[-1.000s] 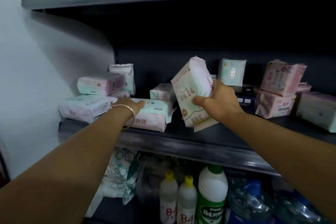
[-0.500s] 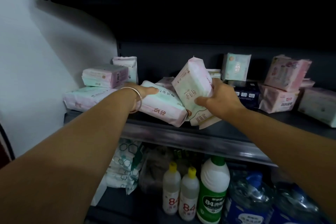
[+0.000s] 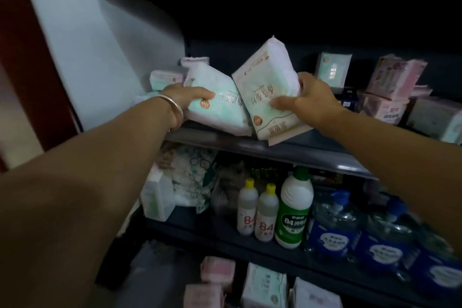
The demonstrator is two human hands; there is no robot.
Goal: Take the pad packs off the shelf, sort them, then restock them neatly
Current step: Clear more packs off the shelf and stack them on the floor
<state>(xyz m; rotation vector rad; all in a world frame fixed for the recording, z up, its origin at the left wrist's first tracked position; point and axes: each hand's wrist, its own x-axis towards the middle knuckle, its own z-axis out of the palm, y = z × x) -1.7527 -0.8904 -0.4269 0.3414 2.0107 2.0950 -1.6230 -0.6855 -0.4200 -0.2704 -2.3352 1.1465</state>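
My left hand point(image 3: 190, 96), with a bangle on the wrist, grips a pink and mint pad pack point(image 3: 220, 107) that tilts over the front of the dark shelf point(image 3: 287, 151). Beside it my right hand point(image 3: 308, 102) grips a taller white and pink pad pack point(image 3: 266, 87), held upright and leaning left, its lower edge at the shelf front. The two packs touch side by side. More pink pad packs point(image 3: 163, 77) lie stacked at the back left, partly hidden behind my left hand.
Further packs stand on the right of the same shelf: a mint one point(image 3: 332, 70) and pink ones point(image 3: 395, 80). Below are white bottles point(image 3: 265, 212), a green-labelled bottle point(image 3: 295, 210) and blue water jugs point(image 3: 335, 227). A white wall point(image 3: 100, 45) closes the left side.
My left hand has lifted its pack off the pile and swung it right and forward against the right-hand pack. The view has dropped, showing lower shelves.
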